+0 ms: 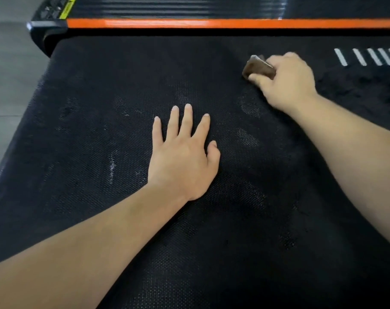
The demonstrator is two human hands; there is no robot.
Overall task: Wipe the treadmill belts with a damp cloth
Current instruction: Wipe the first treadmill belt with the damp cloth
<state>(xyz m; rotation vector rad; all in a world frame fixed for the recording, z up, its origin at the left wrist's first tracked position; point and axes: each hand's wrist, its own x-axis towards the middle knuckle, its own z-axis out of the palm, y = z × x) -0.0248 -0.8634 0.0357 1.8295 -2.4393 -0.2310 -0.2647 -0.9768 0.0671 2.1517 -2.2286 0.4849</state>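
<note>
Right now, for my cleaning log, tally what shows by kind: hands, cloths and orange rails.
Hands: 2 (left hand flat on the belt, right hand gripping the cloth)
Cloths: 1
Orange rails: 1, the orange rail beyond the belt
Total: 4

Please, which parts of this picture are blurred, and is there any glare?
Head view: the right hand and the cloth it grips are smeared by motion blur. Head view: the left hand, flat on the belt, is sharp, and the weave shows. Head view: soft glare streaks the orange rail.
</note>
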